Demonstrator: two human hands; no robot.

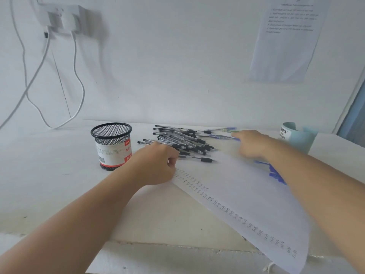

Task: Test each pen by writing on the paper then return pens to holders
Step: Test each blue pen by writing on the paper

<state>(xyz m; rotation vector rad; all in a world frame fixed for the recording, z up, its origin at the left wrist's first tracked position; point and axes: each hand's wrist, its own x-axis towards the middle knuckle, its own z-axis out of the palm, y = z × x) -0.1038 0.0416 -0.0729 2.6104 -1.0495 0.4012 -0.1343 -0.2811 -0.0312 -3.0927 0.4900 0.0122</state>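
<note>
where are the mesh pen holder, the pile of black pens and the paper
mesh pen holder point(111, 147), head view, labelled side wall
pile of black pens point(183, 140), head view, middle of heap
paper point(237, 194), head view, blank middle

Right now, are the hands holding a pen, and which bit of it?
Cannot tell. The left hand curls beside the black pens; the blurred right hand reaches the blue pens. Neither grip shows clearly.

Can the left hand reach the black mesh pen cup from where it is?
Probably yes. The mesh holder stands just to the left of the left hand, upright with its top open, and nothing lies between them. The hand's fingers are curled by the black pens, so it may be busy.
</note>
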